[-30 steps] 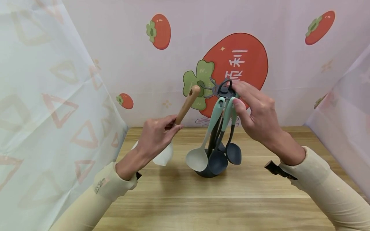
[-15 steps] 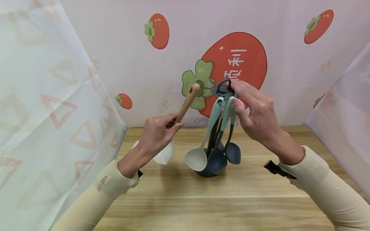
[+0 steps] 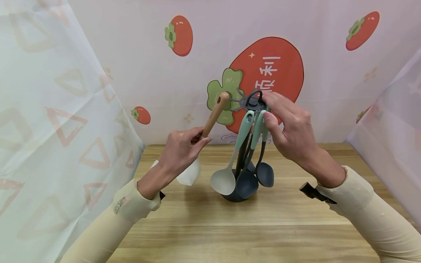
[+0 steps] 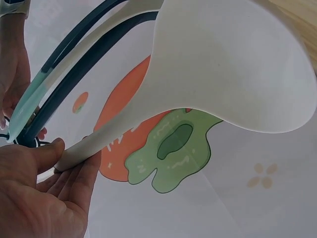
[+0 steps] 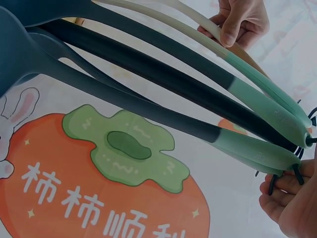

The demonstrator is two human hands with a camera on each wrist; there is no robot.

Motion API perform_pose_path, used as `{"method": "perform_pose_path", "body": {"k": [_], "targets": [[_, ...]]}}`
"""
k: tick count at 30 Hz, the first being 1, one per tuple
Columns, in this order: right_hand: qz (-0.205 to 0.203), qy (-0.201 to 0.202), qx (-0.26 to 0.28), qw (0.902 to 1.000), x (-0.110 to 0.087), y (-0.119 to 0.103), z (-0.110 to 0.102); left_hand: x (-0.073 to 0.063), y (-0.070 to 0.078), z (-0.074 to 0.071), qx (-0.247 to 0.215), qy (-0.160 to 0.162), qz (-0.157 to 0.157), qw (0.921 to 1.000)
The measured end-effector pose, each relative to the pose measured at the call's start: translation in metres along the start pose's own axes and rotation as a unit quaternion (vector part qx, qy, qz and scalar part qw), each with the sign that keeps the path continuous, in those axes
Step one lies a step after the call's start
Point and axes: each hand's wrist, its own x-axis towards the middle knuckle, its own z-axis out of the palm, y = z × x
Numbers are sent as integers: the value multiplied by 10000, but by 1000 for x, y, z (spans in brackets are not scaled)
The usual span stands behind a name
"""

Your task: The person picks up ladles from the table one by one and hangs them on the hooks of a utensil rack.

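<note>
My left hand [image 3: 182, 149] pinches a white spatula between thumb and fingers, its wooden handle [image 3: 215, 115] slanting up to the right. In the left wrist view the spatula's broad white head [image 4: 223, 64] fills the upper right. The handle's holed end reaches close to the hooks of a dark utensil stand [image 3: 254, 103]. My right hand [image 3: 292, 128] holds the stand's top, thumb by a mint handle and fingers behind the rim. From the stand hang a cream ladle [image 3: 223, 181] and dark spoon-like utensils [image 3: 265, 174] with mint handles. Several hooks on the left side carry nothing.
The stand's round dark base [image 3: 235, 198] rests on a wooden table [image 3: 263, 233]. A cloth backdrop [image 3: 108, 40] with printed persimmons rises behind, and white cloth walls [image 3: 42, 146] close in both sides.
My left hand has shifted slightly to the right with the spatula, and its handle end has risen a little nearer the stand's hooks. The right hand stays in place.
</note>
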Motion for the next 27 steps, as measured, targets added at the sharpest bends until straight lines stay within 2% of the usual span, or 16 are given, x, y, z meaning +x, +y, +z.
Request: {"method": "perform_pose_path", "body": {"k": [9,18,27], "targets": [[37,197,227,9995,0,-3,1,3,0,2,8,-12,-5,10000],[18,94,83,9999,-1,0,1,6,0,4,-97,61,67,9999],[23,-42,13,10000,0,0,-1,7,-1,8,-89,-10,-30,10000]]}}
